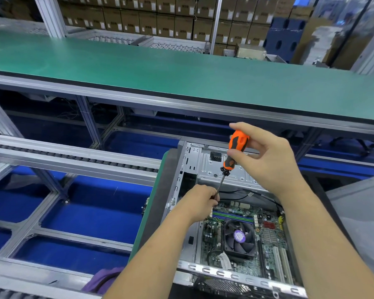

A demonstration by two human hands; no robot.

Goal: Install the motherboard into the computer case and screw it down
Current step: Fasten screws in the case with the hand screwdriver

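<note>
Right hand (266, 156) pinches screwdriver (235, 151) handle; left hand (200, 200) pinches shaft at motherboard (244, 231) far-left corner — shaft tilts down-left, tip hidden.

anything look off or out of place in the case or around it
Nothing looks damaged or askew. The green motherboard lies flat in the grey metal case. The one stray item is a crumpled purple cloth on the conveyor rail beside the case's near left corner.
</note>
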